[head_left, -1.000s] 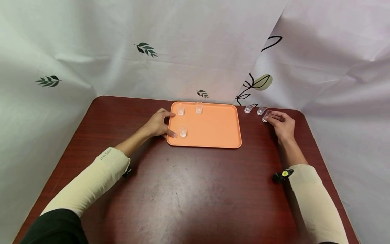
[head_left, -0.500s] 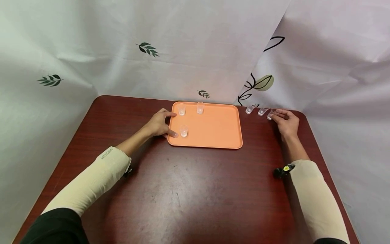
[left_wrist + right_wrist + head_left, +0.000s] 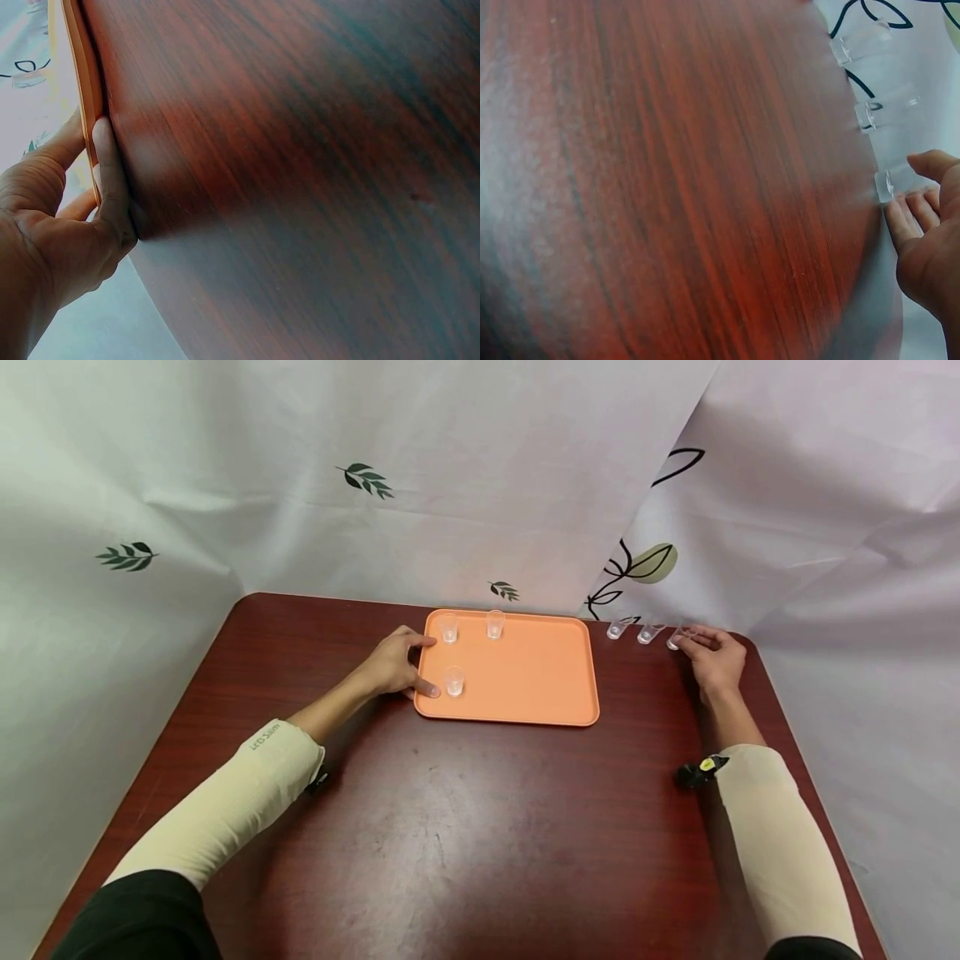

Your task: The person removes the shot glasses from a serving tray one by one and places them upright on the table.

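An orange tray (image 3: 525,693) lies at the back of the dark red table (image 3: 480,827). Three small clear cups stand on it: two at its back edge (image 3: 448,628) (image 3: 495,624) and one at its front left (image 3: 454,681). My left hand (image 3: 417,667) rests against the tray's left rim, thumb and forefinger spread along it; the left wrist view shows the thumb (image 3: 105,169) lying straight along the rim (image 3: 79,82). My right hand (image 3: 693,643) pinches a fourth clear cup (image 3: 678,637) (image 3: 891,184) on the table by the back right corner.
Two more clear cups (image 3: 615,628) (image 3: 647,633) stand on the table in a row to the left of the held one, close to the back edge. A leaf-print cloth (image 3: 480,485) hangs behind and beside the table. A small black clip (image 3: 693,772) sits at my right sleeve.
My right hand has carried its cup back and to the right, into line with the two cups by the back edge. The left hand has stayed on the tray's rim.
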`<control>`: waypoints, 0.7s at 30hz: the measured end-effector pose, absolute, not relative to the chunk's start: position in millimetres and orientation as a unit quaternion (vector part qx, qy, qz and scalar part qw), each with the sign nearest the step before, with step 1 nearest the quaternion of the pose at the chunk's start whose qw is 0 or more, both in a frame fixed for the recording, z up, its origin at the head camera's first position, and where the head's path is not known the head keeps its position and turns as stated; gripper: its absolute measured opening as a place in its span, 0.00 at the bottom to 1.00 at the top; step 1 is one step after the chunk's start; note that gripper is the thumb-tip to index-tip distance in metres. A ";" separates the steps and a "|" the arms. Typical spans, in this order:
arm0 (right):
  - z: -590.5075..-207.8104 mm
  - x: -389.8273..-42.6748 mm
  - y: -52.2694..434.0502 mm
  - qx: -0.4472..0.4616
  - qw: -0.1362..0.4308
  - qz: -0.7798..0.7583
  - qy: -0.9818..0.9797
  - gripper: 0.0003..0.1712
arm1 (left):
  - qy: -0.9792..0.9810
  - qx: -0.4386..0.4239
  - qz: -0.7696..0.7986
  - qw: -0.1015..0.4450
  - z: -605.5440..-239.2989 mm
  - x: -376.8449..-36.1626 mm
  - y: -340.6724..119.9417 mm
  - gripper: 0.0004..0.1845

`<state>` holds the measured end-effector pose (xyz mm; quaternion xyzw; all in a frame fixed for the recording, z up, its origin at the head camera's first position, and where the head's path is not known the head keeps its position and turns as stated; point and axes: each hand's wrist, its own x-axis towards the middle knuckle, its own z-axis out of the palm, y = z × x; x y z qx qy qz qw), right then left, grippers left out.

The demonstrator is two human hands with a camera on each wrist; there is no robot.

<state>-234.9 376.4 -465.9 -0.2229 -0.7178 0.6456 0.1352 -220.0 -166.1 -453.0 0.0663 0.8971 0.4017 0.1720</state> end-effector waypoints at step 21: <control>-461.2 -213.2 378.6 -0.258 0.118 0.637 -0.717 0.17 | 0.898 0.066 0.398 0.178 -450.8 -218.1 -165.6 0.55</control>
